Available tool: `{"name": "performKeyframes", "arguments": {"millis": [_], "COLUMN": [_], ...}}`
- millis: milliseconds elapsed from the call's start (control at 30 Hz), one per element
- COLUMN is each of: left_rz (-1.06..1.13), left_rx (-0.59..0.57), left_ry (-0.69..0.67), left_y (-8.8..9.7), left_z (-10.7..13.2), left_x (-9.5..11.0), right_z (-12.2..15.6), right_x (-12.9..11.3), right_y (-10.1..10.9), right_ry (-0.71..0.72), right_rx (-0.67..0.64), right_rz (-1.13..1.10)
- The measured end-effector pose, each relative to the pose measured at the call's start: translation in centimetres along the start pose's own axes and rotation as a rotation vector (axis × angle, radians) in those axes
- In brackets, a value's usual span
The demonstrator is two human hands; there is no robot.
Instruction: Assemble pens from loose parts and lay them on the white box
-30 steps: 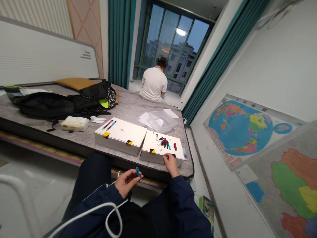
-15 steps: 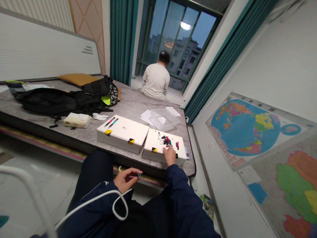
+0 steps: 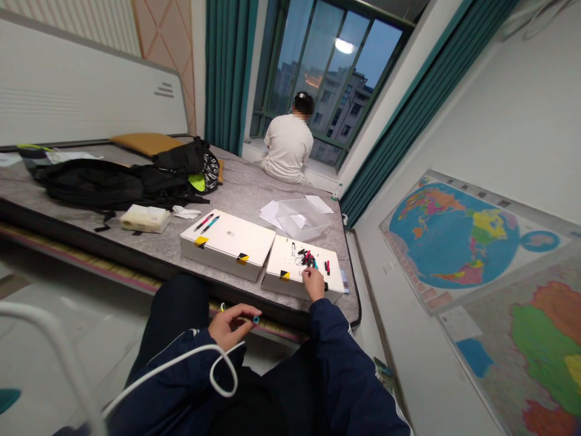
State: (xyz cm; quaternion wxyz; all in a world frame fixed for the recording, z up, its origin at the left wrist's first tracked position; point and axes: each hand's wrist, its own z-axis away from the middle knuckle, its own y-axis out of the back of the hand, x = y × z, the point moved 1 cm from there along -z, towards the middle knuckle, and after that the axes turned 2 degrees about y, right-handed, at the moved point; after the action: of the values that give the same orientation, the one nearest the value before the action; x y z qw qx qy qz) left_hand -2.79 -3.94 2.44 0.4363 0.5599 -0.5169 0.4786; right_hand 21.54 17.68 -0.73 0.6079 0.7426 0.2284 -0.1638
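Observation:
My left hand (image 3: 231, 326), above my lap, pinches a teal pen barrel (image 3: 256, 320) between thumb and fingertips; its round open end faces out. At the front edge of the right white box (image 3: 284, 260) is my right hand (image 3: 314, 283), its fingertips pinched together beside a pile of pen parts (image 3: 308, 259). Whatever those fingertips hold is too small to make out. The pile mixes black, red, teal and clear pieces, with a few red and black ones lying apart on its right. Two whole pens, one pink-and-black (image 3: 204, 222) and one blue-and-black (image 3: 210, 224), lie on the left white box (image 3: 231, 242).
Both boxes stand on a grey mattress (image 3: 236, 194). Behind them are a clear plastic bin (image 3: 302, 221) and paper sheets (image 3: 269, 212). A tissue pack (image 3: 145, 218) and black backpack (image 3: 91, 181) lie left. A white cable (image 3: 172, 366) loops by my left sleeve. Someone sits by the window.
My right hand has shifted slightly at the near edge of the pile, its fingers drawn closer together. My left hand keeps the teal barrel in nearly the same place. The view has tilted slightly.

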Motion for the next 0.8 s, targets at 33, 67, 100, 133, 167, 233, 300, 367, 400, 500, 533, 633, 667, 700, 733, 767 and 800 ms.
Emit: {"name": "performKeyframes", "arguments": {"millis": [33,67,100,133,167,233,300,367,400,500,533,633,667,700,733,767,800], "left_rz": [-0.004,-0.002,0.012,0.037,0.076,0.175,0.266,0.369,0.430,0.577,0.587,0.535,0.520,0.513,0.510,0.505,0.500], "left_rx": [-0.007,-0.013,-0.020,-0.038,-0.064,-0.135,-0.166,-0.145,-0.135,-0.154,-0.169,-0.206,-0.208,-0.204,-0.198,-0.193,-0.188], "left_ry": [0.003,0.007,0.010,0.015,0.022,0.048,0.096,0.165,0.209,0.357,0.391,0.415,0.411,0.406,0.405,0.407,0.409], "left_y": [0.0,0.0,-0.1,-0.1,-0.1,-0.2,-0.5,-1.0,-1.3,-2.2,-2.4,-2.8,-2.9,-2.9,-3.0,-3.1,-3.1], "left_z": [0.0,0.0,0.0,0.0,0.0,-0.1,-0.1,-0.1,-0.1,-0.1,0.0,0.1,0.2,0.3,0.4,0.5,0.6], "left_x": [0.0,0.1,0.1,0.2,0.2,0.0,-0.3,-0.8,-1.0,-1.4,-1.4,-1.1,-1.0,-0.8,-0.7,-0.6,-0.5], "right_z": [0.0,0.0,0.0,0.2,0.6,2.1,4.8,8.2,10.0,14.7,15.8,17.5,17.6,17.5,17.4,17.3,17.1], "right_x": [0.0,-0.1,-0.3,-0.6,-1.0,-2.4,-4.5,-6.9,-8.1,-11.1,-11.8,-12.8,-12.9,-12.9,-12.8,-12.7,-12.7], "right_y": [0.1,0.2,0.4,0.5,0.7,0.9,1.2,1.6,1.9,2.7,3.0,4.1,4.5,4.9,5.2,5.5,5.7], "right_ry": [-0.009,-0.017,-0.034,-0.062,-0.100,-0.190,-0.235,-0.222,-0.198,-0.121,-0.077,0.070,0.112,0.146,0.175,0.200,0.218], "right_rx": [0.024,0.048,0.070,0.090,0.101,0.086,0.000,-0.099,-0.137,-0.238,-0.267,-0.253,-0.231,-0.215,-0.210,-0.216,-0.228], "right_rz": [-0.064,-0.124,-0.193,-0.282,-0.398,-0.702,-1.006,-1.176,-1.234,-1.287,-1.260,-1.120,-1.079,-1.049,-1.027,-1.012,-0.998]}}
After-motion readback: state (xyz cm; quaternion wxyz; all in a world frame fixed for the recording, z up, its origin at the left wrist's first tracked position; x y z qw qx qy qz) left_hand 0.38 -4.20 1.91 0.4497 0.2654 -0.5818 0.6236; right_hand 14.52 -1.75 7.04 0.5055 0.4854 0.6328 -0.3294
